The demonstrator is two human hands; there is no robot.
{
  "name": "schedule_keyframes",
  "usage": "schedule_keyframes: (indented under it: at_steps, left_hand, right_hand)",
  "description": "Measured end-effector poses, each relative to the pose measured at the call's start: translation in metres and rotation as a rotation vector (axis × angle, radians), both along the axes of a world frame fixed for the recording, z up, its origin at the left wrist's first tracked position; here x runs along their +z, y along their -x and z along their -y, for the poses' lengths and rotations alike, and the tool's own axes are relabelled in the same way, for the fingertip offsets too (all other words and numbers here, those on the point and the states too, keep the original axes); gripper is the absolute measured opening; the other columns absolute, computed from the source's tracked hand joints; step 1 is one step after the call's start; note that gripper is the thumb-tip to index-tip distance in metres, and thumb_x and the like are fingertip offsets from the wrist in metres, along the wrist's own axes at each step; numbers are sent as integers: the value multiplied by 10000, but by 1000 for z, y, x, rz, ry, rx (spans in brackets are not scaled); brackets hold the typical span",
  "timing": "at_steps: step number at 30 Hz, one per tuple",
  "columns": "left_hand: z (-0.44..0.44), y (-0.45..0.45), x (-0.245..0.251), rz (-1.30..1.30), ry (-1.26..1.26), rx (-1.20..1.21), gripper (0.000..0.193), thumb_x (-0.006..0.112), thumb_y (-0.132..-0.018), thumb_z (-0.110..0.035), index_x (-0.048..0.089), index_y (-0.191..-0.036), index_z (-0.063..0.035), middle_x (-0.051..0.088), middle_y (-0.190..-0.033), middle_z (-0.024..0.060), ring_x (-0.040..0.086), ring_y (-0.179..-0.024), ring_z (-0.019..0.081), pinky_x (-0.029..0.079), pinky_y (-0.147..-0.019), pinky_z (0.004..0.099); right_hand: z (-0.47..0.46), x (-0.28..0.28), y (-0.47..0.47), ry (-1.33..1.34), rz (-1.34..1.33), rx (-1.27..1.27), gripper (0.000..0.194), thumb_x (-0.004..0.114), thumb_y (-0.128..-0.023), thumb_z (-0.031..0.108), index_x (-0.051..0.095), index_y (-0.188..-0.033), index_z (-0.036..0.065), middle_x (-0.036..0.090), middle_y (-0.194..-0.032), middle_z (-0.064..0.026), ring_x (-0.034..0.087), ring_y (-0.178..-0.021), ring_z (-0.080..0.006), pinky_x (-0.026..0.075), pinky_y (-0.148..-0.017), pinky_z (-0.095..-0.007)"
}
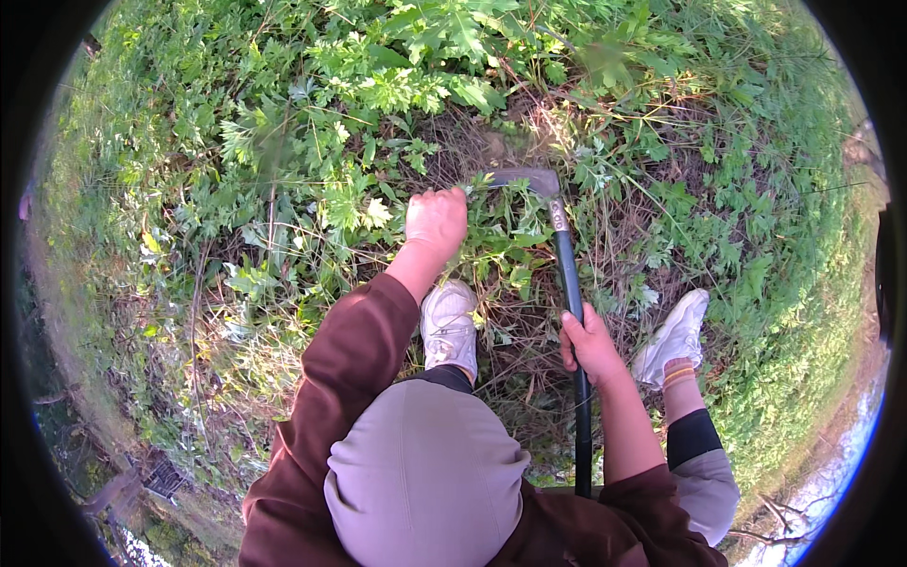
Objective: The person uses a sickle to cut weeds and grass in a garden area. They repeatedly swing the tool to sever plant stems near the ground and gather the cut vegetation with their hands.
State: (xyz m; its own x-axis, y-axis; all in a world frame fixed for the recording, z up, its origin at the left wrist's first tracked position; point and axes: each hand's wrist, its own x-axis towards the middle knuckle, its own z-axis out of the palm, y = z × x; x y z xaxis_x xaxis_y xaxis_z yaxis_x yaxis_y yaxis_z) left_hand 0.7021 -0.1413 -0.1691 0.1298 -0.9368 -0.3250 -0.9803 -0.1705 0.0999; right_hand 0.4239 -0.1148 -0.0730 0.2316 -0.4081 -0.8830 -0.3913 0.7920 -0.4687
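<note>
My right hand point(592, 346) grips the long dark handle point(569, 273) of a sickle near its middle. The sickle's curved metal blade point(523, 177) points left at the far end, with a pale riveted collar point(558, 215) joining it to the handle. Just left of the blade tip, my left hand point(437, 221) is closed in a fist, back of the hand up. Leafy green stems point(476, 186) come out at its right side, close to the blade. Leaves partly cover the tip, so whether it touches the stems cannot be told.
Dense leafy weeds point(397, 85) spread ahead and to both sides. Dry stalks and matted straw point(453, 142) show beyond the blade. My white shoes point(448, 326) stand in the growth, one on each side of the handle. Bare branches point(779, 524) rise at the lower right rim.
</note>
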Motion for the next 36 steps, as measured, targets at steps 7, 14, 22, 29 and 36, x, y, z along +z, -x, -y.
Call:
schedule_keyframes:
  at_steps: [7, 14, 22, 29, 36]
  left_hand:
    - [-4, 2, 5, -73, -71, -23, 131, 498, -803, -100, 585, -889, -55, 670, -836, 135, 662, -829, 275, 510, -709, 392]
    - [-31, 4, 28, -193, 57, -19, 94, 525, -753, -75, 553, -835, -38, 642, -762, 141, 647, -745, 298, 511, -681, 410]
    - [-69, 17, 42, -494, 87, 93, 93, 533, -808, -89, 527, -878, -29, 617, -755, 180, 614, -714, 377, 500, -648, 453]
    - [-91, -19, 83, -594, 224, 189, 88, 575, -793, -85, 543, -847, -23, 585, -721, 202, 585, -707, 401, 469, -655, 477]
    - [-78, -63, 61, 24, 247, 162, 527, 627, -747, -78, 461, -1245, -29, 448, -1333, 139, 506, -1052, 300, 411, -839, 423]
  right_hand:
    - [7, 44, -11, 37, -128, 97, 164, 492, -950, 188, 381, -947, 68, 454, -572, -9, 469, -397, -113, 365, -350, -258]
    - [-15, 81, 21, -39, -67, 24, 151, 489, -950, 186, 382, -939, 80, 456, -612, -13, 453, -388, -116, 356, -342, -250]
    - [8, 86, -4, 65, 2, -30, 146, 490, -959, 195, 409, -991, 76, 459, -596, -14, 458, -399, -116, 349, -349, -236]
    - [15, 69, -33, 79, 69, 67, 155, 491, -962, 205, 411, -987, 75, 461, -609, -13, 457, -397, -115, 349, -345, -239]
    - [35, 19, -116, 181, 108, 165, 162, 498, -958, 217, 403, -966, 86, 463, -637, -16, 446, -379, -109, 339, -321, -244]
